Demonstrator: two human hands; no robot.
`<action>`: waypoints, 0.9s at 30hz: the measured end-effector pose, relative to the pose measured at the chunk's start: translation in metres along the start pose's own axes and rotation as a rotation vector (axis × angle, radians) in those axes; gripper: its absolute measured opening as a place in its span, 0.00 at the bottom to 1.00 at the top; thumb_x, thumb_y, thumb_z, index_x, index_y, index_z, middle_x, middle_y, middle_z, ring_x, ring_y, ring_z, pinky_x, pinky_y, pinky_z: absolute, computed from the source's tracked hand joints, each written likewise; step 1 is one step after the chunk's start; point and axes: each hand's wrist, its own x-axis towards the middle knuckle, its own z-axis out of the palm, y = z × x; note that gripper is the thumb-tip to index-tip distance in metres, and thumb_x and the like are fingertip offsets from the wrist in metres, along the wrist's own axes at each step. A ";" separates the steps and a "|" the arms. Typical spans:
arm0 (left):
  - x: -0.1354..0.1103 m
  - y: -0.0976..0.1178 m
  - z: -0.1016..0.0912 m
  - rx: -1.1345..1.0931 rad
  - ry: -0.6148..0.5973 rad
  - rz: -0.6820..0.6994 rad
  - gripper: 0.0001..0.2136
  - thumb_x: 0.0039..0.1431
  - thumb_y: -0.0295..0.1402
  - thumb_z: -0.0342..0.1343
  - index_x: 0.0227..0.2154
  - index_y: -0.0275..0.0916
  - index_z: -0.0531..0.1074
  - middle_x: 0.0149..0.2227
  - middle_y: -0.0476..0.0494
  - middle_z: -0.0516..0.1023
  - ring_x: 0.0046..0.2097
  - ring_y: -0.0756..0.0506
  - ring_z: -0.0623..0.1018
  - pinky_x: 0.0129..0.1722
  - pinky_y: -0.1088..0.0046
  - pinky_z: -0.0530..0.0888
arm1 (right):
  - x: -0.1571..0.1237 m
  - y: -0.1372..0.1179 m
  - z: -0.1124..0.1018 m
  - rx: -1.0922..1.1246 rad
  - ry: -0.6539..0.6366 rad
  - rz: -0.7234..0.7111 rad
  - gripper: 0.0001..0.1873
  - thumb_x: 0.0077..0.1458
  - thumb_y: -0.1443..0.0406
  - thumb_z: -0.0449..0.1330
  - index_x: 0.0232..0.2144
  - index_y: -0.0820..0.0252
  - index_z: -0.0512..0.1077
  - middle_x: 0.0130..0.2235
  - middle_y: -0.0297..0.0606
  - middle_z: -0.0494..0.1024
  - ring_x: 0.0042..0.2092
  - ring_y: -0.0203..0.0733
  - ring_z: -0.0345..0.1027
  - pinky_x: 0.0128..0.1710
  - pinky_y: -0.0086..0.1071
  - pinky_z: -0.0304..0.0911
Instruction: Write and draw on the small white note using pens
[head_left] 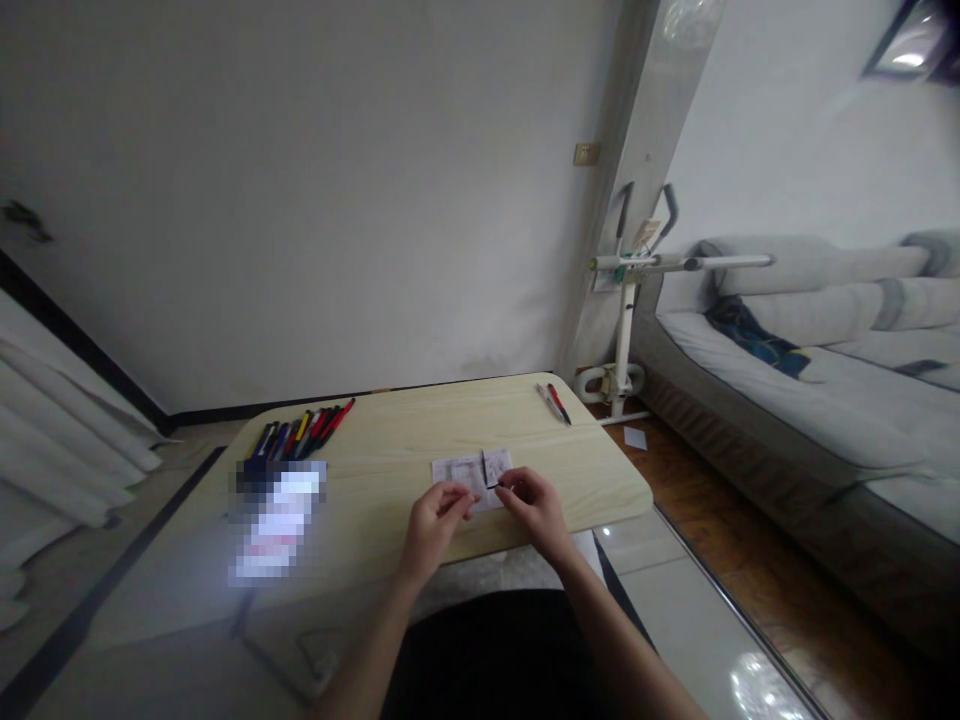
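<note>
A small printed paper slip [472,472] lies near the front edge of a light wooden table [420,430]. My left hand [435,520] rests at the slip's near left corner, fingers curled and pinched together against the paper. My right hand [534,505] is at the slip's near right side with its fingers pinched on a thin dark object [493,485] that I cannot make out, its tip touching the paper. Both forearms reach in from the bottom of the head view.
A row of several coloured pens [304,432] lies at the table's far left, beside a blurred-out patch [277,520]. Two pens [553,402] lie at the far right corner. An exercise machine [630,300] and a grey sofa [825,380] stand to the right.
</note>
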 end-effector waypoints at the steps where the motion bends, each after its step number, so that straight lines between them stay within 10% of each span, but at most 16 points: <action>1: -0.001 -0.001 0.000 -0.002 -0.006 0.001 0.10 0.49 0.37 0.53 0.30 0.35 0.66 0.31 0.42 0.77 0.29 0.49 0.74 0.31 0.72 0.70 | -0.002 -0.001 0.003 0.010 -0.010 0.002 0.07 0.46 0.63 0.57 0.29 0.61 0.69 0.25 0.34 0.69 0.24 0.33 0.59 0.22 0.26 0.56; 27: -0.002 -0.003 0.000 0.039 -0.058 0.023 0.09 0.49 0.36 0.53 0.29 0.35 0.68 0.26 0.46 0.73 0.29 0.49 0.74 0.30 0.74 0.70 | -0.007 0.002 0.012 -0.071 -0.111 -0.002 0.07 0.44 0.63 0.59 0.27 0.61 0.71 0.23 0.33 0.70 0.22 0.31 0.57 0.20 0.24 0.53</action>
